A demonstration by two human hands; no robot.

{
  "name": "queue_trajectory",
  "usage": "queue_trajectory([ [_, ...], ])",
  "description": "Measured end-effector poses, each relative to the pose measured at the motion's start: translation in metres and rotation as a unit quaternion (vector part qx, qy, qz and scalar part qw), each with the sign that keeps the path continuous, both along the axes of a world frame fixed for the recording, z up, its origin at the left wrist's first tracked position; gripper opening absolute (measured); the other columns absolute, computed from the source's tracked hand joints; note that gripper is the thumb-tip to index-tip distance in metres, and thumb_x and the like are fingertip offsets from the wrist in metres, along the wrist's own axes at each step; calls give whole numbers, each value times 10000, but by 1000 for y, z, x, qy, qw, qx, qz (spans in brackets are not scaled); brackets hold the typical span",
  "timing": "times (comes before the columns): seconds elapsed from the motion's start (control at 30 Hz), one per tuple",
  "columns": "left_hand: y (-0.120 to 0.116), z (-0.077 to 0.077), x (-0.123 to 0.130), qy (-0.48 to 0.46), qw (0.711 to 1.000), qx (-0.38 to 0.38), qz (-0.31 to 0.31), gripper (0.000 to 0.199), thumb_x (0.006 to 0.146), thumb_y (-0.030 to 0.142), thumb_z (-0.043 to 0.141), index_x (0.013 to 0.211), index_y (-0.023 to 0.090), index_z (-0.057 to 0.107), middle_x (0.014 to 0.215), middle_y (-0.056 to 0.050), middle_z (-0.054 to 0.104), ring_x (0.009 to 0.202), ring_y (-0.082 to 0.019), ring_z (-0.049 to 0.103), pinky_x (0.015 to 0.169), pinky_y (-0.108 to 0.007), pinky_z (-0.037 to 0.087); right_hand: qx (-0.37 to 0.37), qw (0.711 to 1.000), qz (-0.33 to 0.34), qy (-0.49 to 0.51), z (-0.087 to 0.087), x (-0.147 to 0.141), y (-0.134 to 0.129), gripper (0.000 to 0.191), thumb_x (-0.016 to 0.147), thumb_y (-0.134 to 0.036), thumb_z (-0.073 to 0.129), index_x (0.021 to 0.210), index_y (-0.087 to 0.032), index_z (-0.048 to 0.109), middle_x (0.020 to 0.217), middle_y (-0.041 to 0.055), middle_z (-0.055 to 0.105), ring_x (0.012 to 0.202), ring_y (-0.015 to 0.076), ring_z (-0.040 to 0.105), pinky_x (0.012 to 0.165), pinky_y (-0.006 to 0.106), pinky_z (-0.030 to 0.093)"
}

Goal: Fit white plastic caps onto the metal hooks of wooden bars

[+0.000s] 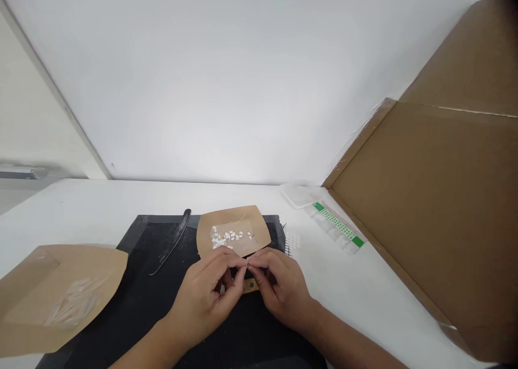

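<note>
My left hand (pixel 212 291) and my right hand (pixel 283 285) meet fingertip to fingertip over a black mat (pixel 243 339). Both are closed in a pinch around something tiny, too small to name. Just below the fingertips lies a small yellowish-brown piece with dark round spots (pixel 250 286), partly covered by the fingers. Behind the hands sits a brown paper tray (pixel 259 223) holding a clear bag. Several small white pieces (pixel 230 236) lie on that bag.
A thin tool with a dark handle (pixel 178 234) lies on the mat's left. Another brown paper tray (pixel 113 261) with clear bags stands at left. A green-and-clear strip (pixel 340 226), a translucent lid (pixel 301 193) and a cardboard wall (pixel 424 196) are at right.
</note>
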State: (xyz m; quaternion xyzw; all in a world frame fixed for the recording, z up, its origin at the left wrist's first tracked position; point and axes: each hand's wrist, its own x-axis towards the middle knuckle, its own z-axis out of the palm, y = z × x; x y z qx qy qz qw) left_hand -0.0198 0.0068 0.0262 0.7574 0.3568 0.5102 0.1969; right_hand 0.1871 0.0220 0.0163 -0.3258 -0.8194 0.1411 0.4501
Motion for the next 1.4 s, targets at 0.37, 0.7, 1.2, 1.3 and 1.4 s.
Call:
queue_trajectory([
  [0.37, 0, 0, 1, 8, 1000, 9, 19, 136, 980, 99, 639, 1025, 192, 727, 915, -23, 718, 610, -78, 633, 523, -161, 496, -20, 1000, 10, -9, 0, 0, -1, 161, 1024, -118, 627, 1117, -248, 650, 977, 41, 772, 878, 194, 733, 775, 305, 582],
  [0.7, -2, 2, 3, 8, 999, 12, 43, 135, 937, 91, 638, 937, 194, 724, 787, 8, 688, 594, -82, 628, 485, -135, 490, -54, 998, 22, -23, -2, 1, -2, 150, 1034, -157, 623, 1145, -247, 670, 959, 35, 773, 813, 184, 710, 703, 289, 546],
  [1.2, -1, 7, 1, -9, 1000, -12, 23, 158, 901, 95, 682, 969, 205, 772, 782, 0, 721, 564, -78, 645, 431, -107, 488, -194, 980, 37, 16, 9, 1, -2, 104, 1052, -282, 633, 1075, -236, 722, 909, 24, 780, 660, 138, 679, 591, 240, 501],
  [1.3, -1, 8, 1, -8, 999, -27, 20, 152, 906, 97, 679, 957, 204, 773, 788, 0, 724, 567, -79, 653, 436, -109, 492, -211, 977, 39, 14, 9, 1, -2, 123, 1051, -305, 637, 1052, -219, 724, 881, 25, 770, 623, 127, 648, 573, 235, 486],
  [1.4, -1, 8, 1, -5, 999, -31, 28, 147, 903, 102, 688, 951, 210, 774, 779, 8, 727, 567, -78, 660, 440, -108, 493, -216, 976, 40, 14, 10, 1, -2, 134, 1049, -312, 636, 1038, -210, 722, 866, 29, 766, 621, 129, 641, 565, 238, 480],
])
